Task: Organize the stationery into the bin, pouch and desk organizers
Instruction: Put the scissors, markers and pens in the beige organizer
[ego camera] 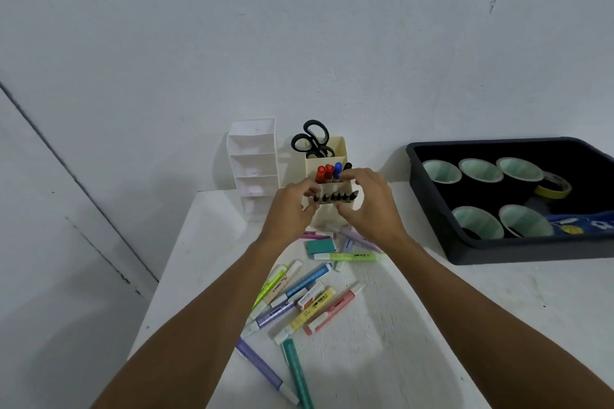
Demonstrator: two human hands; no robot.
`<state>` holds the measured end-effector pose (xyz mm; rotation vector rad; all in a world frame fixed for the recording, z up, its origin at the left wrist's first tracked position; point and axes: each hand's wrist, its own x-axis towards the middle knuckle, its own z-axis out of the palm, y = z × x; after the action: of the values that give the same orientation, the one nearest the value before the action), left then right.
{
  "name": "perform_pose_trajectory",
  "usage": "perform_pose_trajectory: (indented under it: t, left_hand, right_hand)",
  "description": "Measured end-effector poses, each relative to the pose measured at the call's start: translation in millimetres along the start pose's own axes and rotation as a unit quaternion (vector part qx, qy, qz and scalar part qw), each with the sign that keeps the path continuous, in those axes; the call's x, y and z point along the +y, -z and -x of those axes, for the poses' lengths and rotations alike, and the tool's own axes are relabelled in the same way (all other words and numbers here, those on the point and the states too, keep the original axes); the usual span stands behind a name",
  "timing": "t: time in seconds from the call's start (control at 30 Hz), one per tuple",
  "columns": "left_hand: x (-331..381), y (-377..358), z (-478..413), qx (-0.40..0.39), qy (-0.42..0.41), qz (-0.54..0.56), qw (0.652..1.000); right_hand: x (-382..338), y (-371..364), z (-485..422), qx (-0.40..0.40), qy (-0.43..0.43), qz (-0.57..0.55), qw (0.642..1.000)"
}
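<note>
Table point(415, 325): white, matt and scuffed, set against a plain pale wall.
Cream organizer point(335, 149): rigid stepped plastic at the table's back edge. Scissors point(310, 139) and markers point(327, 171) stand in the rear tiers, and black pens point(335, 197) stand in a row in the front tier.
Left hand point(290, 209): fingers curled at the front tier's left end. Whether they pinch the tier or a pen, I cannot tell.
Right hand point(372, 206): half open, cupped about the tier's right end, with no clear grip.
Highlighters point(299, 302): smooth pastel barrels, loose and crossing, lying between the forearms.
Risk: the organizer looks light and tall, so a push may tip it and spill the pens. A sweeping forearm may roll the round highlighters off the table.
</note>
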<state>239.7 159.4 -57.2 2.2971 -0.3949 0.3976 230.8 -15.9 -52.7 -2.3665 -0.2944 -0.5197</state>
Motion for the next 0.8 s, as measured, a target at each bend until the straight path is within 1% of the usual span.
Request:
perform_pose_trajectory:
  t: [0.13, 0.2, 0.37, 0.47, 0.63, 0.8]
  left_hand:
    - [2, 0, 0, -0.014, 0.013, 0.003, 1.0]
    - [4, 0, -1, -0.02, 0.019, 0.003, 1.0]
    - [7, -1, -1, -0.032, 0.02, -0.013, 0.999]
    - [10, -1, 0, -0.029, 0.032, -0.003, 0.999]
    - [10, 0, 3, -0.024, 0.029, -0.001, 0.999]
    - [10, -1, 3, -0.025, 0.031, -0.001, 0.999]
  right_hand:
    - [13, 4, 5, 0.006, -0.089, -0.049, 0.995]
    - [18, 4, 5, -0.001, -0.105, -0.07, 0.992]
    - [17, 4, 3, -0.012, -0.083, -0.074, 0.994]
    - [16, 5, 1, -0.018, -0.084, -0.069, 0.994]
    - [17, 4, 1, -0.039, -0.058, -0.068, 0.995]
    - [18, 4, 3, -0.05, -0.058, -0.055, 0.996]
